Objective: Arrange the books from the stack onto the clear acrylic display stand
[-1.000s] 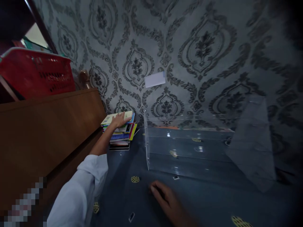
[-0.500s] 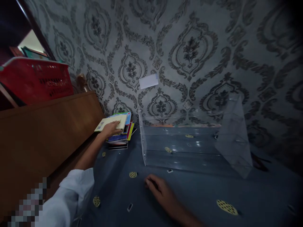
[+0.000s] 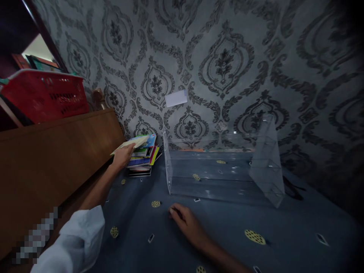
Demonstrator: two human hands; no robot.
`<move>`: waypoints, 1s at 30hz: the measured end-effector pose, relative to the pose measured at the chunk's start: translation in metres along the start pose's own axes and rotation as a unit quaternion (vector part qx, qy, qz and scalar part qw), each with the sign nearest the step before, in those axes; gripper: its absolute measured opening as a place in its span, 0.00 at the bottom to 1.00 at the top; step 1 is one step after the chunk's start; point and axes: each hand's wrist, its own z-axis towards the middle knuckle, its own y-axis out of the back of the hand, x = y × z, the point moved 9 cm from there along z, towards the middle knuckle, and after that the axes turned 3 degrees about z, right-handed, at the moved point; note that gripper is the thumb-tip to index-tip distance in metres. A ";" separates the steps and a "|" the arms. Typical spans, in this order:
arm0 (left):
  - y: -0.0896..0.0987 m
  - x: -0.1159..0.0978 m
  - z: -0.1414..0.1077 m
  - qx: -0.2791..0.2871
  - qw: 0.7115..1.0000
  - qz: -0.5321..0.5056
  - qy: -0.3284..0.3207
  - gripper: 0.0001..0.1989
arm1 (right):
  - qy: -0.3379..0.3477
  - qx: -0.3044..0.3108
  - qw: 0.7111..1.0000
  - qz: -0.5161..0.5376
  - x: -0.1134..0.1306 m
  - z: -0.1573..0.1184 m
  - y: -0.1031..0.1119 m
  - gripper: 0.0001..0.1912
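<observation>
My left hand (image 3: pixel 124 154) is closed on the right edge of a pale cream book (image 3: pixel 136 142), which tilts upward on top of a stack of books (image 3: pixel 140 167). A light blue book (image 3: pixel 152 140) shows just beneath it, and several more with blue, yellow and black covers lie below. My right hand (image 3: pixel 183 222) rests low over the dark patterned cloth (image 3: pixel 136 220), fingers curled in, with nothing visible in them. Beyond it stands a clear plastic tiered rack (image 3: pixel 167 163), with only its transparent shelves and side panels showing.
At the left a wooden cabinet (image 3: pixel 62 163) runs beside the books, with a red plastic basket (image 3: pixel 48 94) on top. Patterned wallpaper (image 3: pixel 222 64) covers the wall behind, bearing a small white card (image 3: pixel 176 98). A dark strap-like thing (image 3: pixel 294 189) lies right of the rack.
My left hand has gone from lying flat on the cream book to gripping its edge and tilting it up. My right hand stays curled near the cloth. The view has shifted slightly.
</observation>
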 end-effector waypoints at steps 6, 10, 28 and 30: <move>0.024 -0.045 -0.132 -0.186 0.953 -0.155 -0.181 0.21 | -0.089 -0.028 0.974 0.208 -0.016 0.008 0.004 0.34; 0.002 -0.123 -0.218 -0.005 0.897 -0.223 -0.382 0.23 | -0.179 -0.062 0.936 0.298 -0.035 0.007 0.010 0.39; -0.086 -0.046 0.015 -0.164 0.986 -0.036 0.017 0.32 | -0.095 -0.018 0.992 0.081 -0.021 -0.053 0.044 0.30; -0.092 -0.044 0.018 -0.182 0.982 -0.040 0.016 0.31 | -0.099 -0.016 0.993 0.063 -0.022 -0.052 0.043 0.29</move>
